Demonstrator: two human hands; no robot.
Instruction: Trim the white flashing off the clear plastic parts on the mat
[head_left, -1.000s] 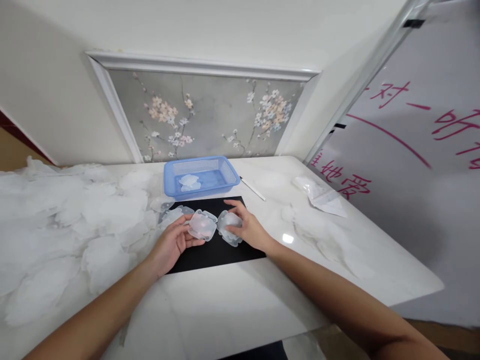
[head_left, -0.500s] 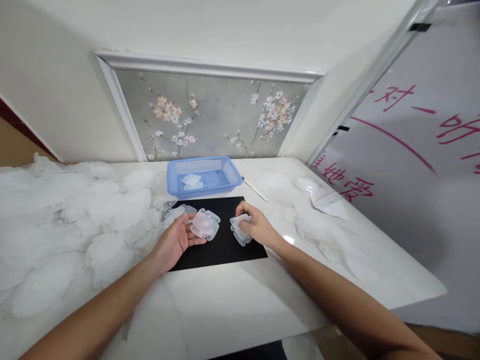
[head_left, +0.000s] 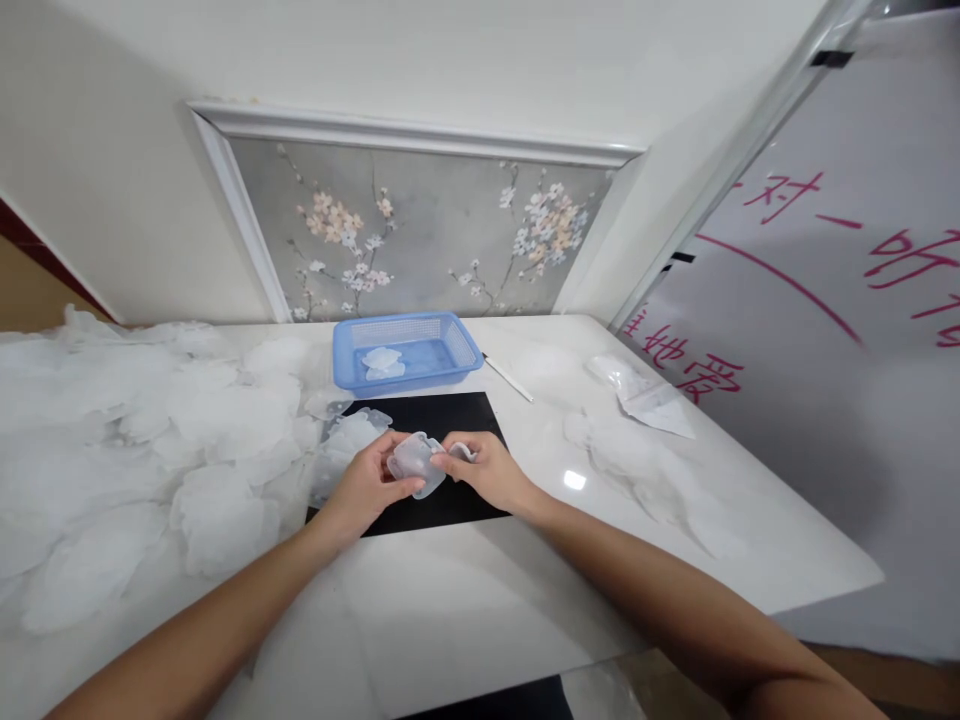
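Observation:
Both hands meet over the black mat [head_left: 450, 502] at the table's middle. My left hand [head_left: 367, 488] is closed around a translucent plastic shell piece [head_left: 415, 462], thumb on its near edge. My right hand [head_left: 481, 470] pinches a second translucent piece [head_left: 460, 452] pressed against the first one's right side. The two pieces touch; how they fit together is hidden by my fingers.
A blue basket [head_left: 459, 345] with a few clear pieces inside stands just behind the mat. A big heap of white translucent sheets [head_left: 150, 440] covers the table's left half. More clear pieces [head_left: 341, 435] lie left of the mat. A crumpled plastic bag [head_left: 645, 395] lies at right, by a whiteboard [head_left: 825, 300].
My hands came together: the right hand carried its piece leftward against the piece in my left hand. Both pieces are now held joined above the mat.

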